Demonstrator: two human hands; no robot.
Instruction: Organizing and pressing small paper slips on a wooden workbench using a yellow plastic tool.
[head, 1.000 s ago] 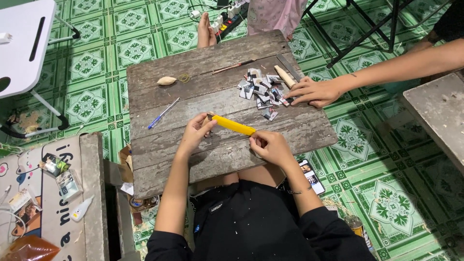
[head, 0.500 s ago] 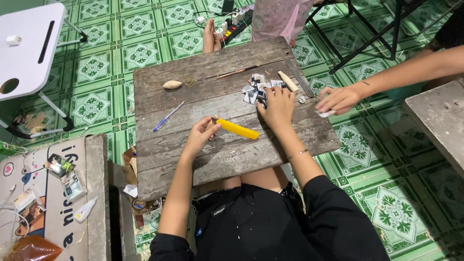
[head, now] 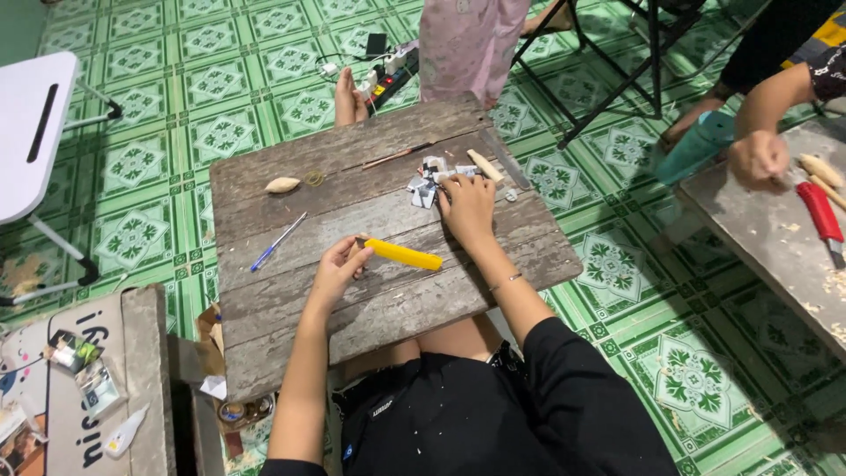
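Observation:
A weathered wooden board (head: pixel 291 300) rests across my lap. My left hand (head: pixel 337 269) grips one end of a yellow utility knife (head: pixel 405 255) that lies on the board. My right hand (head: pixel 467 204) reaches forward and rests on a pile of small black-and-white paper scraps (head: pixel 430 181) at the board's far side; whether it pinches a scrap I cannot tell. A short pale wooden stick (head: pixel 484 165) lies just right of the pile.
On the board also lie a blue pen (head: pixel 277 241), a carved wooden piece (head: pixel 282 184), a rubber band (head: pixel 315 178) and a thin stick (head: pixel 397 156). At right another person's hand (head: pixel 758 159) holds a red-handled tool (head: pixel 821 211) over a second bench (head: pixel 758 238). A white table (head: pixel 31 123) stands left.
My right hand let go of the yellow knife and moved forward onto the paper scraps. The other person's hand left my board and went to the bench at right.

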